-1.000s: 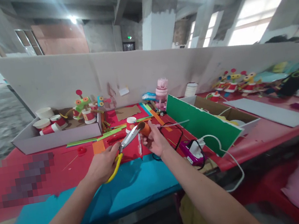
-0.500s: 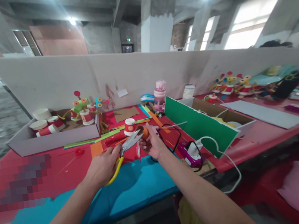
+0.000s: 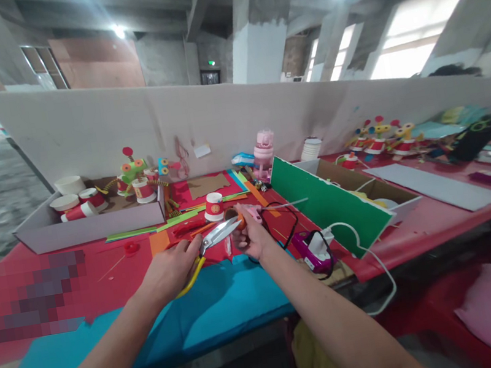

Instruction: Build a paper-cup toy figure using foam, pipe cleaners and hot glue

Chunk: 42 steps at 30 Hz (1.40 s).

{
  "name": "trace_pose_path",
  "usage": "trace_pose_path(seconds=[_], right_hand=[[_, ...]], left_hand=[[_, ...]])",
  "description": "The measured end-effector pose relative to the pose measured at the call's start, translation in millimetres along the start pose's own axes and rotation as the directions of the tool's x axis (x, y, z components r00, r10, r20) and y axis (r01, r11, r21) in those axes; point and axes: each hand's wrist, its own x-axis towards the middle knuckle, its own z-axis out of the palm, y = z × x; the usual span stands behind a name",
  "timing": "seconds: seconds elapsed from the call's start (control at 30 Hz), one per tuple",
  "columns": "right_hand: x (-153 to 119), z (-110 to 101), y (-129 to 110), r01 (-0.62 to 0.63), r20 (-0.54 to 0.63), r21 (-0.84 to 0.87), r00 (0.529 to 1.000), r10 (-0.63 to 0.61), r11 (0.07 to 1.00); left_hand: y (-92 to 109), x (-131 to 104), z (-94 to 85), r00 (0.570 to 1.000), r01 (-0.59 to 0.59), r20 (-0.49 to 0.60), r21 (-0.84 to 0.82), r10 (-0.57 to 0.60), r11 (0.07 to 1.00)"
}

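Note:
My left hand is closed around the yellow handles of a pair of scissors. Their silver blades point right, nearly together, with the tips at a small orange-brown curled piece. That piece is pinched in the fingers of my right hand; whether it is card or paper I cannot tell. Just behind the blades a red and white paper cup stands upside down. A pink glue gun lies close behind my right hand, partly hidden by it.
A white box with cups and cup figures stands at the left. Right of my hands are a green-sided divided box and a purple power strip with cables. Coloured paper strips lie behind; blue cloth covers the front edge.
The scissor blades have swung from spread apart to nearly together, against the orange-brown piece. Both hands stay in about the same place.

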Motion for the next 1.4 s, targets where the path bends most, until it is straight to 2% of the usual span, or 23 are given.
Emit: trace_pose_path(seconds=[0.37, 0.53, 0.77, 0.93, 1.23, 1.4], right_hand=[[-1.1, 4.9, -0.3, 0.142, -0.114, 0.065, 0.984, -0.134, 0.988], [1.0, 4.5, 0.6, 0.225, -0.147, 0.08, 0.966, -0.212, 0.971], [6.3, 2.1, 6.2, 0.353, -0.127, 0.112, 0.932, -0.339, 0.929], [6.9, 5.8, 14.6, 0.347, -0.109, 0.154, 0.936, -0.334, 0.925], [9.1, 4.8, 16.6, 0.434, -0.122, 0.154, 0.9, -0.419, 0.888], [7.8, 5.9, 15.1, 0.446, -0.133, 0.173, 0.894, -0.428, 0.878]], left_hand=[[5.4, -0.2, 1.2, 0.995, 0.01, 0.1, -0.086, -0.002, 0.996], [5.4, -0.2, 4.6, 0.996, 0.014, 0.092, -0.125, -0.003, 0.992], [9.1, -0.3, 5.1, 0.999, 0.027, 0.039, -0.165, -0.02, 0.986], [8.8, -0.9, 3.8, 0.999, 0.034, 0.032, -0.159, -0.03, 0.987], [11.0, -0.9, 0.6, 0.996, 0.056, 0.084, -0.168, -0.042, 0.984], [11.7, -0.9, 5.9, 0.997, 0.056, 0.068, -0.25, -0.04, 0.967]])
